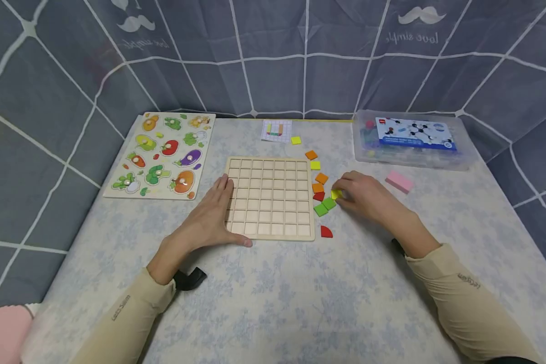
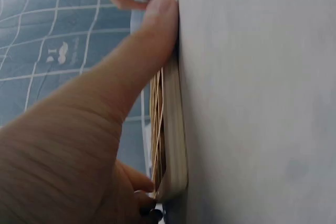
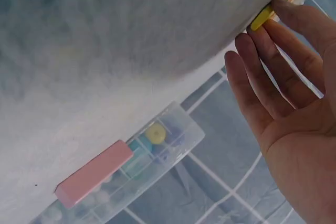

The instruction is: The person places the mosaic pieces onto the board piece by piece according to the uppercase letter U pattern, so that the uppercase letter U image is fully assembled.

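Note:
A wooden grid board [image 1: 269,198] with bare square cells lies on the table. My left hand [image 1: 209,215] rests spread at its left side, fingers along the left edge and thumb at the front edge; the left wrist view shows the thumb against the board's rim [image 2: 176,129]. Right of the board, my right hand [image 1: 366,197] pinches a yellow tile [image 1: 336,194] between thumb and fingertips, also visible in the right wrist view [image 3: 261,18]. Beside it lie green tiles [image 1: 321,210], orange tiles [image 1: 321,178], red pieces [image 1: 326,231] and other yellow tiles [image 1: 315,165].
A vegetable puzzle board [image 1: 164,151] lies at the back left. Behind the grid board is a small pattern card [image 1: 276,131]. At the back right stand a clear plastic box [image 1: 409,139] and a pink block [image 1: 399,182]. A tiled-pattern curtain surrounds the table's back.

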`<state>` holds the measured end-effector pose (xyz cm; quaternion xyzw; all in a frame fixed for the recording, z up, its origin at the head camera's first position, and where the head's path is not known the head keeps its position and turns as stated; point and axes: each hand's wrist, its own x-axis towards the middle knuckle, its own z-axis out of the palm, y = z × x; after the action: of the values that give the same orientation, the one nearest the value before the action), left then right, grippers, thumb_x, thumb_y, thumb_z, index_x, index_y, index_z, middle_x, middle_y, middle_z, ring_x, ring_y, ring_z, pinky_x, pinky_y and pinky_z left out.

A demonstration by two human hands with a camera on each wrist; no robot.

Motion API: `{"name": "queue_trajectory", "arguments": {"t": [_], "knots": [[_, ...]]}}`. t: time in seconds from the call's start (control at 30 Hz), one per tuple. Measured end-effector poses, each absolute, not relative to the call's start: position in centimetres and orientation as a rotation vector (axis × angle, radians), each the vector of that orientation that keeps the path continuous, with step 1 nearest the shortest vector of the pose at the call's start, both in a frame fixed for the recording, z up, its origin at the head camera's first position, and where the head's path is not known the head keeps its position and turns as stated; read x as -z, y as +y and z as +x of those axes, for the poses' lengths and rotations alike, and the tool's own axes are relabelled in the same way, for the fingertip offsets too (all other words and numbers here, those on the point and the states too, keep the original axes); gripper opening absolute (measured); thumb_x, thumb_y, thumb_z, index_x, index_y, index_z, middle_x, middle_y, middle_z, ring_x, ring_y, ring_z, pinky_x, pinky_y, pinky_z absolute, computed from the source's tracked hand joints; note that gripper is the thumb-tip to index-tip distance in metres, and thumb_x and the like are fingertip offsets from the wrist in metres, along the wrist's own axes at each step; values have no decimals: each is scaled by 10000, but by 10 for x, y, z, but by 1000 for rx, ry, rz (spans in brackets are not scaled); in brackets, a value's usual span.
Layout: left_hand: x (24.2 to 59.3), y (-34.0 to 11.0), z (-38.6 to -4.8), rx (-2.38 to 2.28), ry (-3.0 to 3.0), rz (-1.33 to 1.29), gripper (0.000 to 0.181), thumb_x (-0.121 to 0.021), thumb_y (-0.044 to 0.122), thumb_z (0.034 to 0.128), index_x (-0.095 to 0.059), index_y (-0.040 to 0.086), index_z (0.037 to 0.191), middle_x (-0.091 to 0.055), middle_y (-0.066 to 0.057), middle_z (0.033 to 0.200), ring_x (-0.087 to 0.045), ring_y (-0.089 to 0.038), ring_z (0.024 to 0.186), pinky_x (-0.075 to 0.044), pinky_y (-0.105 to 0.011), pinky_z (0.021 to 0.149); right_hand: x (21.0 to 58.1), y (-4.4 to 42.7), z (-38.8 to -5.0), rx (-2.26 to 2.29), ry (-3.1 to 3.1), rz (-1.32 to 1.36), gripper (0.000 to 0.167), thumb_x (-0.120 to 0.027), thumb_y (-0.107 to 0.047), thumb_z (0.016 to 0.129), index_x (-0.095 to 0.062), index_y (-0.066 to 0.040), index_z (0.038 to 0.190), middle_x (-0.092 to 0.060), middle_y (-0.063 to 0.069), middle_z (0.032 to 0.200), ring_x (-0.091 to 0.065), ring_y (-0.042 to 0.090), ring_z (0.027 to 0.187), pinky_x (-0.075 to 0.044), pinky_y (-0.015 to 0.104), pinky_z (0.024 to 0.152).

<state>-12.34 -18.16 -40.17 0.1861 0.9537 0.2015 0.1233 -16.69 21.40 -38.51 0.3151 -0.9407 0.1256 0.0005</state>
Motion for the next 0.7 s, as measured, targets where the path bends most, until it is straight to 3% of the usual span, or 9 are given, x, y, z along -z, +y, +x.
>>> {"name": "queue_trajectory", "arguments": {"t": [0.37, 0.53, 0.7], "knots": [[399, -183, -124, -548, 2753, 512, 1568, -909, 719, 647, 12, -34, 1669, 129, -200, 1758, 84, -375, 1642, -91, -566, 1325, 377, 199, -169, -503, -2880, 939, 228, -822, -118, 882, -780, -25, 1085, -746, 112, 1049, -688, 292, 978, -597, 465, 902], [399, -182, -126, -542, 2753, 521, 1562, -904, 721, 653, 11, -34, 1669, 131, -201, 1758, 87, -379, 1641, -76, -562, 1327, 368, 169, -175, -593, -2892, 942, 248, -838, -170, 887, -772, -40, 1088, -734, 100, 989, -654, 261, 894, -561, 427, 816], [399, -184, -124, -558, 2761, 524, 1542, -908, 701, 665, -5, -50, 1664, 110, -219, 1757, 71, -394, 1640, -82, -573, 1323, 363, 129, -187, -665, -2925, 970, 249, -826, -205, 911, -771, -70, 1112, -742, 76, 1037, -683, 243, 941, -563, 411, 836]]}}
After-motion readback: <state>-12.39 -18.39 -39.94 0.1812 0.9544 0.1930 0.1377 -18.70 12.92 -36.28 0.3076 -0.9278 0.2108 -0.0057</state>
